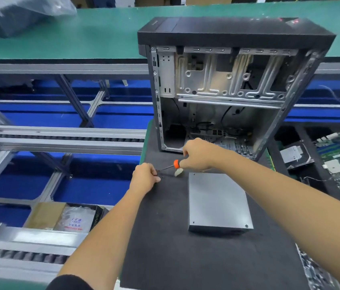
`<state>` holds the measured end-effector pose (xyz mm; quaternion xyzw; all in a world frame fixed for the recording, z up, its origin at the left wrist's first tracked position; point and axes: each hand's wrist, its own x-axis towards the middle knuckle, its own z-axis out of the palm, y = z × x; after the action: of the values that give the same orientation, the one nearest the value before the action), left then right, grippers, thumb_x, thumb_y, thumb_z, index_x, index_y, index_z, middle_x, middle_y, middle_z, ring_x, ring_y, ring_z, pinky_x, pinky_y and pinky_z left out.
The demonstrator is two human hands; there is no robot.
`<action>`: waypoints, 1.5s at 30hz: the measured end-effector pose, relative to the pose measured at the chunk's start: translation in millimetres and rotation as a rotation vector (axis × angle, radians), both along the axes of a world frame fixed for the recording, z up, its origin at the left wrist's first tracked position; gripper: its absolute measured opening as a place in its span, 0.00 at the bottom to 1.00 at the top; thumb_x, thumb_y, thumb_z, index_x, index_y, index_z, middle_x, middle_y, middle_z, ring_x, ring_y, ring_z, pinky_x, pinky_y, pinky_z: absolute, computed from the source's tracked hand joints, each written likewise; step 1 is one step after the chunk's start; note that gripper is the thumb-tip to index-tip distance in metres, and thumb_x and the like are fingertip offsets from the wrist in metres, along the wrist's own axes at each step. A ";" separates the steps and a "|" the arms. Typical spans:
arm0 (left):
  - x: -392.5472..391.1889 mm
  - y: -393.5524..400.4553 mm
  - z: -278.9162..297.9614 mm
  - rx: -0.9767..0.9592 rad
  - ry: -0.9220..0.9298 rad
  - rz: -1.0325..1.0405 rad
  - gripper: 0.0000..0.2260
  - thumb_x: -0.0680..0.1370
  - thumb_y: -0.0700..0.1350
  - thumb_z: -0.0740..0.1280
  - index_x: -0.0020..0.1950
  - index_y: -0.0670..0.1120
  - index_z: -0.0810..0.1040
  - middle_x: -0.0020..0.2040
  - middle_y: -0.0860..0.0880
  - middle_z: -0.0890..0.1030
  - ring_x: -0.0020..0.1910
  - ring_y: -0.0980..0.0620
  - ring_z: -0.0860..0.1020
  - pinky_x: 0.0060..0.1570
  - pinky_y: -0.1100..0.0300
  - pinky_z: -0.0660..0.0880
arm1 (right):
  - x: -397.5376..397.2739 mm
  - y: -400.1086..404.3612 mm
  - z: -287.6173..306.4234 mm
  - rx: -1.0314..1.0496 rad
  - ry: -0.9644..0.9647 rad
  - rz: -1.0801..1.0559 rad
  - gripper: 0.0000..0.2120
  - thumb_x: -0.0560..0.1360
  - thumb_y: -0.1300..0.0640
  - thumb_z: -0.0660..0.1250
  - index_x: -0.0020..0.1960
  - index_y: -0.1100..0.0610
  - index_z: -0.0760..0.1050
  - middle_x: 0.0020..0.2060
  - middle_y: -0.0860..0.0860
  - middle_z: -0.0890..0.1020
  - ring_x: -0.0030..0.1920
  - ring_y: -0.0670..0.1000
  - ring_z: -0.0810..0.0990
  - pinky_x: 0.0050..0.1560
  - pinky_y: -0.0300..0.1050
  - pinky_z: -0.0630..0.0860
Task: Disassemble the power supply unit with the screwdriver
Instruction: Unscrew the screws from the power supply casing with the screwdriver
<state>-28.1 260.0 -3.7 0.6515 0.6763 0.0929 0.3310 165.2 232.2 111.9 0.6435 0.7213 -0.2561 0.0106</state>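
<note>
At frame centre, the right hand (196, 154) clenches the screwdriver (172, 165) while the left hand (145, 176) pinches near its tip, likely handling a screw, beside the power supply unit (217, 201).

Bare forearms; black sleeve (68, 282) on left arm.

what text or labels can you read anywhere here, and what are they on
"JTS" (uncertain, blurred): blue letters on the clear plastic bag in the open cardboard box.
Red line under it on that bag: too blurred to read.
White lettering on the black box edge beside the bag: too blurred to read.
Red mark on the black computer case top: unreadable.
White label on the silver hard drive: too small.
Grey metal power supply unit: no text visible.
</note>
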 end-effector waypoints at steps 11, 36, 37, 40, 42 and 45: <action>-9.7 -10.3 9.6 0.061 -0.049 0.029 0.02 0.75 0.39 0.70 0.43 0.44 0.81 0.39 0.47 0.81 0.40 0.51 0.77 0.41 0.61 0.72 | 7.1 -12.6 25.6 0.021 0.011 -0.026 0.20 0.73 0.46 0.69 0.33 0.59 0.69 0.25 0.52 0.73 0.27 0.54 0.69 0.28 0.41 0.64; 137.4 -175.1 48.7 0.219 -0.237 -0.598 0.04 0.75 0.42 0.70 0.47 0.46 0.83 0.43 0.55 0.78 0.45 0.54 0.77 0.48 0.66 0.72 | 83.9 -148.9 114.1 0.036 -0.138 -0.036 0.11 0.65 0.58 0.67 0.27 0.59 0.69 0.15 0.50 0.73 0.20 0.53 0.74 0.28 0.40 0.72; 139.4 -177.2 48.8 0.222 -0.243 -0.607 0.03 0.75 0.43 0.70 0.46 0.46 0.83 0.43 0.55 0.78 0.44 0.54 0.77 0.47 0.68 0.71 | 84.6 -150.1 115.1 0.029 -0.151 -0.033 0.10 0.64 0.58 0.67 0.27 0.60 0.70 0.15 0.50 0.73 0.20 0.53 0.74 0.28 0.40 0.73; 142.4 -180.3 49.2 0.225 -0.251 -0.616 0.01 0.73 0.43 0.72 0.43 0.47 0.83 0.42 0.57 0.77 0.42 0.58 0.76 0.42 0.75 0.68 | 84.8 -152.7 115.0 0.012 -0.169 -0.021 0.09 0.64 0.58 0.67 0.28 0.60 0.72 0.17 0.51 0.75 0.21 0.53 0.75 0.27 0.40 0.74; 142.1 -180.9 48.9 0.229 -0.246 -0.619 0.01 0.73 0.43 0.72 0.41 0.47 0.83 0.41 0.59 0.76 0.39 0.62 0.75 0.41 0.76 0.67 | 84.1 -153.7 113.0 0.004 -0.174 -0.015 0.09 0.64 0.57 0.67 0.28 0.60 0.72 0.17 0.52 0.75 0.20 0.53 0.75 0.26 0.38 0.73; 140.1 -180.7 49.1 0.234 -0.244 -0.607 0.02 0.72 0.42 0.73 0.40 0.48 0.83 0.40 0.60 0.76 0.38 0.64 0.75 0.40 0.77 0.67 | 82.5 -152.6 111.4 0.002 -0.175 -0.006 0.10 0.65 0.57 0.67 0.28 0.60 0.72 0.16 0.51 0.74 0.20 0.53 0.75 0.25 0.37 0.72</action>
<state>112.1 79.4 45.3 0.8406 0.3918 0.1446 0.3449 247.7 79.6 223.2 0.6654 0.7161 -0.1981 0.0720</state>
